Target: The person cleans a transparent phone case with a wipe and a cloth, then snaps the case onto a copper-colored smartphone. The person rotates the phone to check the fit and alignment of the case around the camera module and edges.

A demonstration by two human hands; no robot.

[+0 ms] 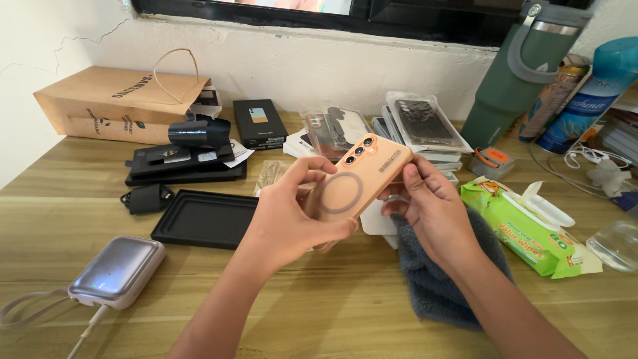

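Centrally, a peach-orange phone in a matte case with a ring on its back [355,178] is held above the wooden tabletop [332,306], tilted with its camera lenses toward 12 o'clock. The left hand [292,216] grasps it from 9 o'clock, thumb curled over the upper edge and fingers wrapped beneath the lower end. The right hand [432,213] grips the phone's 3 o'clock edge, thumb pressed on the side, other fingers behind.

Under the right wrist, at 5 o'clock from the phone, lies a grey fluffy cloth [438,279]. At 3 o'clock sits a green pack of wet wipes [525,229] with its flap open. At 12 o'clock a stack of clear-packaged phone cases [425,126] rests by the wall, beside a small black box [260,123]. At 9 o'clock lies an empty black box tray [203,218], and beyond it at 10 o'clock a brown paper bag [113,103] lies on its side. At 7 o'clock a lilac power bank [118,271] lies with a cable attached. At 1 o'clock stands a dark green tumbler [518,70].
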